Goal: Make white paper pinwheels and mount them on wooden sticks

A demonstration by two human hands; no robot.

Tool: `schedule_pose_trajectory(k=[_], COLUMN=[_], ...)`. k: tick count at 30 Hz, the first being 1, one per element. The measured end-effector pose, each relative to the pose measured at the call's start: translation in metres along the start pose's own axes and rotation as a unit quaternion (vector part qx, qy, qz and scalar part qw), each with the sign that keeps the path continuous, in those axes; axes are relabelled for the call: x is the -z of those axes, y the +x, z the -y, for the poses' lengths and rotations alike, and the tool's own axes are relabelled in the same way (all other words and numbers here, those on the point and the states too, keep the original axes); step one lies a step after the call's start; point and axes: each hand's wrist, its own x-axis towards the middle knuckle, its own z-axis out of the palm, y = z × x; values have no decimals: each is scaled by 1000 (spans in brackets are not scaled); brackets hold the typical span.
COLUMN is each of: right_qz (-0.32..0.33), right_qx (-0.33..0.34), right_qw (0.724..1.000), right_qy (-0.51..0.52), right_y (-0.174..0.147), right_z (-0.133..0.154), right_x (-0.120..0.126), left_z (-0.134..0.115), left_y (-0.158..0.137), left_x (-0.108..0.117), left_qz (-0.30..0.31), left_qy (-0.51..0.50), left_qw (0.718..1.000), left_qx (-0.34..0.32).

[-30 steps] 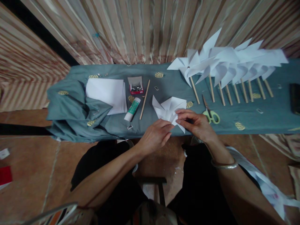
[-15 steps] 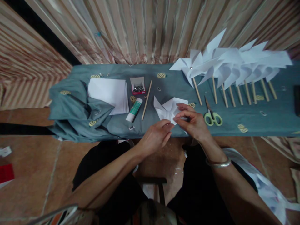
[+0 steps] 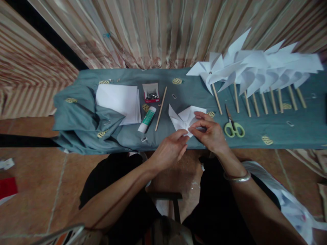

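Note:
A partly folded white paper pinwheel (image 3: 182,117) lies on the blue-grey cloth (image 3: 194,92) near its front edge. My right hand (image 3: 209,133) pinches the folded corners at the paper's middle. My left hand (image 3: 170,149) rests just below, its fingertips touching the paper's near edge. A loose wooden stick (image 3: 160,108), a green-and-white glue stick (image 3: 146,119) and a small red box of pins (image 3: 151,93) lie to the left of the paper.
Green-handled scissors (image 3: 232,124) lie right of my right hand. A row of several finished white pinwheels on sticks (image 3: 255,73) fills the right back. A stack of white paper sheets (image 3: 119,99) sits at the left beside bunched cloth. A striped curtain hangs behind.
My right hand has shifted slightly up over the paper, covering its lower right flap. My left hand stays at the paper's near edge. The view has drifted a little.

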Motion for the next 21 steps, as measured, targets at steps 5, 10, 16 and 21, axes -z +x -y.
schedule_pose_trajectory(k=[5, 10, 16, 21], right_qz=[-3, -12, -16, -22], right_qx=[3, 8, 13, 18], right_qw=[1000, 999, 999, 998], right_qy=[-10, -32, -44, -51], right_y=[0, 0, 1, 0], right_z=[0, -1, -2, -1], right_x=[-1, -4, -5, -6], left_z=[2, 2, 1, 1], left_y=[0, 1, 2, 2], left_x=[-1, -1, -1, 0], left_qz=[-4, 10, 8, 5], left_qy=[14, 13, 10, 11], left_qw=[1000, 1000, 1000, 1000], left_qx=[-7, -3, -2, -4])
